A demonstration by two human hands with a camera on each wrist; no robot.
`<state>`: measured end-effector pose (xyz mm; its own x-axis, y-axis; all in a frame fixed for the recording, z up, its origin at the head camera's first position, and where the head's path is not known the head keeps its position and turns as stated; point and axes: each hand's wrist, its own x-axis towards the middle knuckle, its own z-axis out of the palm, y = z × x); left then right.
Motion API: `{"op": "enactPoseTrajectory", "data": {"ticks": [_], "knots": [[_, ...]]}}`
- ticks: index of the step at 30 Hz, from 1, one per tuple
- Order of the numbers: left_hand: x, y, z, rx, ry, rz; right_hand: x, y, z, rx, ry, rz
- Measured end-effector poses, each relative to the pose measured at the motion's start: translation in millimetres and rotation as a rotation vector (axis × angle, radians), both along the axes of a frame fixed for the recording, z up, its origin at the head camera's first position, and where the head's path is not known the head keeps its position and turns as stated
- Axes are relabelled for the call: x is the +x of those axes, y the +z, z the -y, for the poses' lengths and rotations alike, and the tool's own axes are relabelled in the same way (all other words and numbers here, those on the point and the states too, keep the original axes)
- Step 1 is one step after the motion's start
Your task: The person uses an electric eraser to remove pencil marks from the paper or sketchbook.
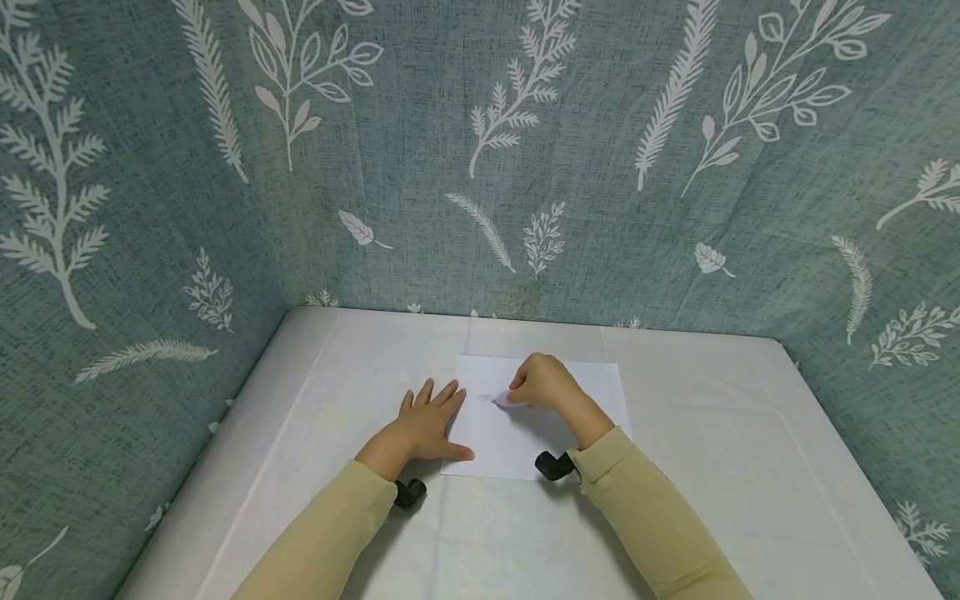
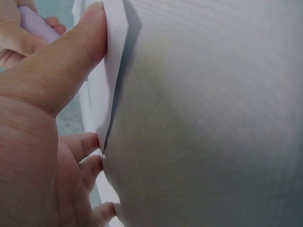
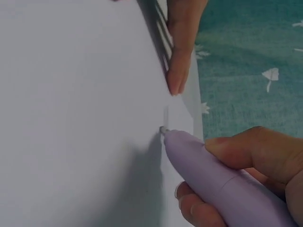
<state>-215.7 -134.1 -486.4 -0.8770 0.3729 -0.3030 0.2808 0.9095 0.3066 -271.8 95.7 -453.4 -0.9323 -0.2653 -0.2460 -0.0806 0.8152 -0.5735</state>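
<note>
A white sheet of paper (image 1: 487, 442) lies on the table, with a faint grey mark (image 1: 484, 397) near its left side. My right hand (image 1: 546, 385) grips a thick lavender pen-shaped tool (image 3: 213, 175), thumb and fingers curled round its barrel. The tool's small metal tip (image 3: 164, 130) is at the paper beside the mark; whether it touches, I cannot tell. At the paper's left edge my left hand (image 1: 423, 427) lies with fingers spread. Its thumb (image 2: 78, 52) rests on the sheet, whose near edge lifts slightly off the table in the left wrist view.
A white cloth covers the table (image 1: 345, 375). Teal fabric (image 1: 420, 167) with white leaf prints hangs behind it and on both sides. Dark wrist devices (image 1: 553, 467) sit by both sleeve cuffs.
</note>
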Motion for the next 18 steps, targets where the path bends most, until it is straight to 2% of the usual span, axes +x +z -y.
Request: {"op": "enactPoseTrajectory", "data": {"ticks": [11, 18], "knots": [[0.6, -1.5, -1.0, 0.002, -0.007, -0.003, 0.6, -10.9, -14, -0.072, 0.032, 0.026], [-0.3, -0.8, -0.5, 0.002, -0.003, -0.004, 0.1, -11.9, -17, -0.086, 0.075, 0.043]]}}
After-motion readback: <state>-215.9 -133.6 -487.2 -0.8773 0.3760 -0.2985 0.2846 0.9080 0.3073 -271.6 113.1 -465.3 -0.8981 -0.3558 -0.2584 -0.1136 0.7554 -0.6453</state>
